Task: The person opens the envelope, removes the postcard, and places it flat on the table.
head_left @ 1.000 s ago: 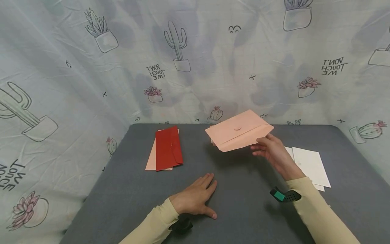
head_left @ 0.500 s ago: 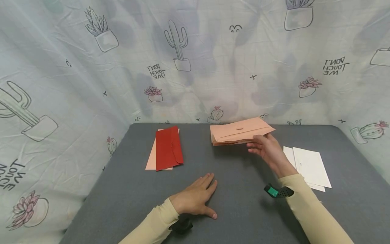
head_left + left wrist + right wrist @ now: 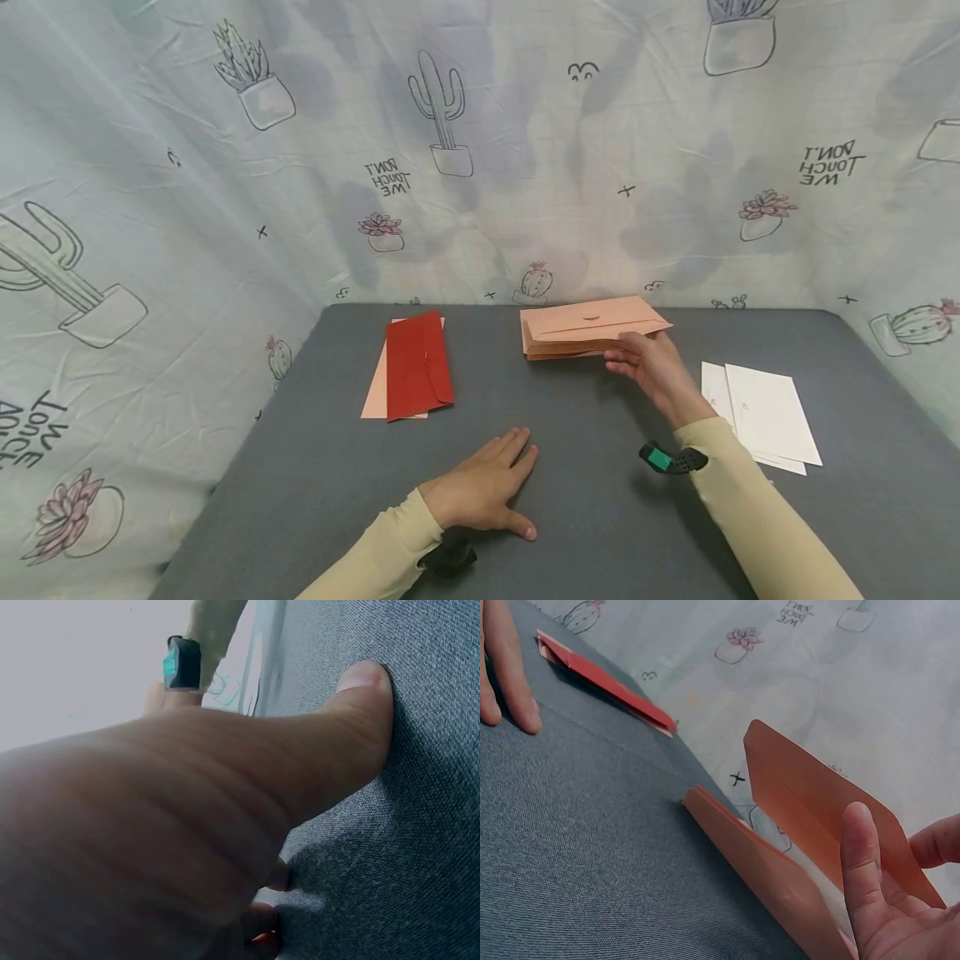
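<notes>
My right hand (image 3: 658,377) pinches a peach envelope (image 3: 577,318) by its near right corner at the back middle of the table. Below it lie more peach envelopes (image 3: 546,352). In the right wrist view a gap shows between the held envelope (image 3: 814,784) and the envelopes beneath (image 3: 761,866). The thumb is on one side of the paper and a finger on the other. Palm down on the grey table, my left hand (image 3: 483,487) has its fingers straight and thumb spread, with nothing in it; its thumb (image 3: 360,712) shows close up in the left wrist view.
To the left a red envelope (image 3: 416,367) lies over a peach one (image 3: 375,392). Several white envelopes (image 3: 772,412) overlap at the right, beside my right forearm. A patterned curtain (image 3: 495,150) hangs behind the grey table (image 3: 330,500).
The peach envelope has come down from a raised, tilted position to just above the other peach envelopes. My right hand moved slightly left with it. The left hand stayed still.
</notes>
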`<state>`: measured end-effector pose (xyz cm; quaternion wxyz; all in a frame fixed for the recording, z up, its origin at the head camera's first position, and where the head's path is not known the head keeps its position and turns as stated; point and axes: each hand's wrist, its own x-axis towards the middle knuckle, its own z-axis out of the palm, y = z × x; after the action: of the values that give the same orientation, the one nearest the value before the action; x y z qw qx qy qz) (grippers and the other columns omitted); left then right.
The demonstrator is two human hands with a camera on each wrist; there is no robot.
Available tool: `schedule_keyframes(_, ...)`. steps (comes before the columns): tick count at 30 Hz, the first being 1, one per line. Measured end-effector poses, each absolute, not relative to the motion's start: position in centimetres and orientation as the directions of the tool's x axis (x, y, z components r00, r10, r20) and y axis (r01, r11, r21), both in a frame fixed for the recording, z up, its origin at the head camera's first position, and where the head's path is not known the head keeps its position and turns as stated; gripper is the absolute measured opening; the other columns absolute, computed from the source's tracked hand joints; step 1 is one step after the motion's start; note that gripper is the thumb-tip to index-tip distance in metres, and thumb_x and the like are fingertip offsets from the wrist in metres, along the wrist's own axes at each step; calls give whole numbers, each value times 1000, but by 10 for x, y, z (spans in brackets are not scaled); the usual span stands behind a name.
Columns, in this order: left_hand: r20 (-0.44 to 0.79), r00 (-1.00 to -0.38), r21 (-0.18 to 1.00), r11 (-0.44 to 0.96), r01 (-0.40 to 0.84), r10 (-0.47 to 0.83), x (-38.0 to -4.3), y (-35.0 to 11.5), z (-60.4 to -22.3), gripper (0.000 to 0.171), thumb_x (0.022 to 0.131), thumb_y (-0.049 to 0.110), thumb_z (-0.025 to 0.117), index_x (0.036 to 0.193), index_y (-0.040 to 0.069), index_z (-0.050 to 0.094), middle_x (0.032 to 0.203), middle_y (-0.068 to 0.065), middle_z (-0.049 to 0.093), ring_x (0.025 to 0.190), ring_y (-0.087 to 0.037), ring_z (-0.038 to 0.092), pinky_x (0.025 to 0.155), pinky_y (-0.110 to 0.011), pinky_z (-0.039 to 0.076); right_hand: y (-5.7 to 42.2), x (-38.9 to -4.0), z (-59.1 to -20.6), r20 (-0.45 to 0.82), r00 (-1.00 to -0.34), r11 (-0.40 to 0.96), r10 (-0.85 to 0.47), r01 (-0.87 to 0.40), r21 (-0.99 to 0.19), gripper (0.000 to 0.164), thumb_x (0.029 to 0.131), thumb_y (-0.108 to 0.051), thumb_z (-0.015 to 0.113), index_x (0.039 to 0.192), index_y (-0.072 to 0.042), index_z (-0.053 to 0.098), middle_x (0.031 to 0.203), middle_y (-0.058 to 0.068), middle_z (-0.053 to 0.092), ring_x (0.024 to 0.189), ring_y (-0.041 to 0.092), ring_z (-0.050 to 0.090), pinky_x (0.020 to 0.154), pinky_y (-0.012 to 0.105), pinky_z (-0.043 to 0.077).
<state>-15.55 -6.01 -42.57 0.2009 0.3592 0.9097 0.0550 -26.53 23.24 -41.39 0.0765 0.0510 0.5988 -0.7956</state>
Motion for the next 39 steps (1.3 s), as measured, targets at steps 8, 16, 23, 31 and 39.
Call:
schedule_keyframes(8, -327, -652, 245, 728, 641, 684, -155, -59, -427, 103, 82, 63, 74, 159, 7, 32, 171, -14, 15, 159, -27, 15, 128, -40, 21, 232, -273, -422, -207, -976, -285, -59, 215, -934, 61, 106, -13, 46, 157, -7, 13, 95, -6, 74, 76, 8, 71, 69, 24, 59)
schedule_keyframes(16, -330, -651, 245, 728, 640, 684, -156, -57, -427, 104, 82, 63, 74, 159, 8, 32, 171, -13, 15, 159, -25, 15, 128, -40, 20, 232, -275, -430, -227, -972, -311, -57, 233, -921, 48, 107, -15, 49, 147, -7, 25, 89, -5, 77, 69, 8, 69, 64, 23, 59)
schedule_keyframes(23, -337, -648, 249, 729, 638, 683, -157, -59, -427, 103, 83, 63, 73, 159, 9, 31, 171, -13, 14, 160, -25, 14, 128, -40, 20, 234, -274, -434, -265, -959, -278, -97, 282, -918, 43, 108, -19, 47, 145, -5, 29, 92, -6, 78, 70, 7, 69, 67, 23, 59)
schedule_keyframes(31, -332, -651, 246, 729, 639, 682, -158, -60, -427, 103, 83, 63, 74, 159, 8, 31, 171, -13, 15, 160, -25, 15, 128, -40, 20, 234, -272, -437, -279, -957, -229, -72, 289, -930, 27, 107, -19, 48, 131, -8, 41, 87, -8, 76, 64, 6, 62, 64, 23, 58)
schedule_keyframes(39, -331, -648, 247, 726, 642, 686, -159, -62, -427, 102, 83, 62, 73, 159, 8, 31, 171, -13, 15, 160, -25, 15, 128, -41, 20, 242, -265, -439, -282, -959, -208, -30, 282, -937, 18, 105, -17, 51, 119, -12, 40, 75, -9, 65, 62, 5, 58, 62, 24, 57)
